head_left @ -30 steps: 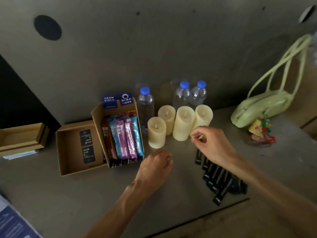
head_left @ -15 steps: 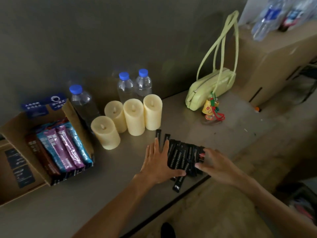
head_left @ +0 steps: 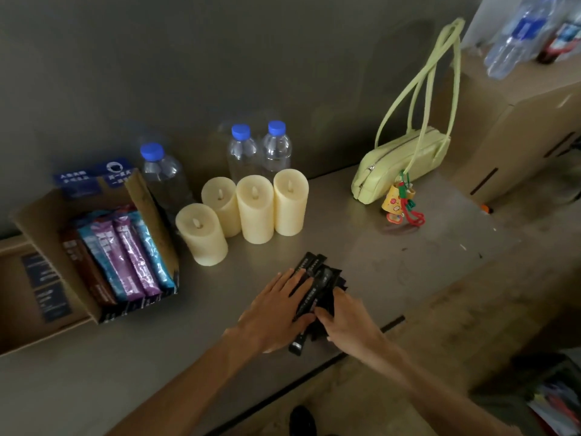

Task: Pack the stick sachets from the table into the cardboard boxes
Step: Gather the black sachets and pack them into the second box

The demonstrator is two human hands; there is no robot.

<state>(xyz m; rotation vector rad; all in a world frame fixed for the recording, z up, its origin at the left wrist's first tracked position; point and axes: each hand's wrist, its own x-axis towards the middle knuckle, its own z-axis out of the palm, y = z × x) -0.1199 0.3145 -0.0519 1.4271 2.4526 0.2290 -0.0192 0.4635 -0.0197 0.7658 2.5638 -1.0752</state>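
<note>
A heap of black stick sachets (head_left: 317, 284) lies near the table's front edge. My left hand (head_left: 276, 313) lies flat against the heap's left side, fingers straight, thumb under its near end. From the right, my right hand (head_left: 349, 319) closes on the heap, fingers curled over the sachets. An open cardboard box (head_left: 147, 212) at the left holds brown, blue and purple stick sachets (head_left: 125, 259) standing in a row. Beside it, at the left edge, is a second open cardboard box (head_left: 12, 328) with black labels inside.
Several cream pillar candles (head_left: 254, 209) stand just behind the heap, with three blue-capped water bottles (head_left: 242, 152) behind them at the wall. A pale green handbag (head_left: 399, 165) leans at the back right. A large carton (head_left: 515, 127) stands beyond the table's right end.
My view swung right. Both hands dropped onto the black sachets and pushed the spread-out row together into a tight heap between them.
</note>
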